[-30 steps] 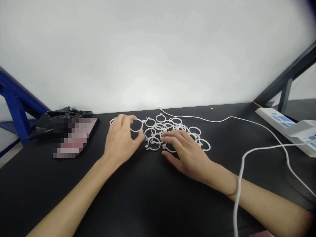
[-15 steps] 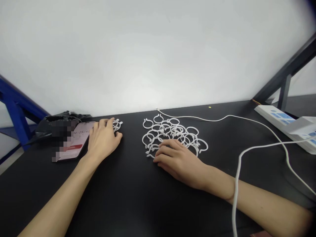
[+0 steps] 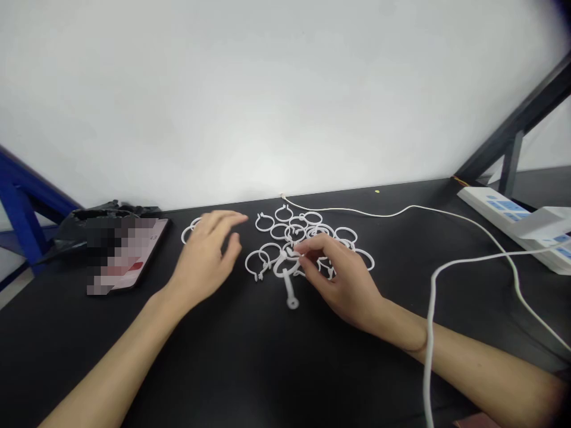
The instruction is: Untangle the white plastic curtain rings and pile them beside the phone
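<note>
White rings (image 3: 264, 224), black table (image 3: 250, 362), blue frame (image 3: 22, 208), white cable (image 3: 428, 333)

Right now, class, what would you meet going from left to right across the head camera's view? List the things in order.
Blue metal frame → smartphone → left hand → larger cluster of white rings → white power strip

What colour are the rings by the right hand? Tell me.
The rings by the right hand are white, as the head view shows.
</note>
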